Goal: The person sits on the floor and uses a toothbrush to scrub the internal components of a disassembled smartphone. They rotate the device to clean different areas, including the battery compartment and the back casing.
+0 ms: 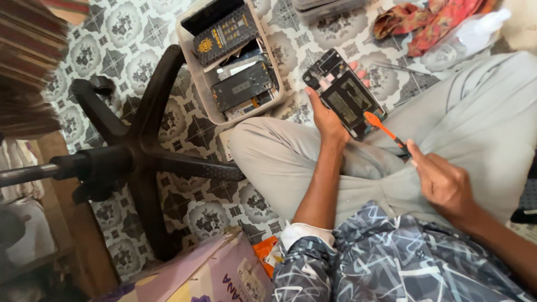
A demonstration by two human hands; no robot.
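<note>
The right hand's [444, 182] grip is clenched on an orange-tipped brush [386, 131], its head touching the opened phone [344, 98] grasped in the left hand [327, 120]. Beyond the left grip, a clear plastic bin [193, 67] on the floor holds phone batteries [241, 86] and boxed parts [224, 33].

Black packet [222, 34]: flat rectangle with gold print, lying at the far end of the clear plastic tub [208, 106] on the floor.
Grey-black pack [241, 86]: flat rectangle with a pale label strip, at the tub's near end.
Cardboard box [210, 271]: lilac and cream, purple lettering, at the lower edge.
Orange wrapper [265, 251]: crumpled, just beside the box's right corner.
Phone [345, 100]: opened, dark rectangle with a dark panel facing up, held in the left hand [327, 120].
</note>
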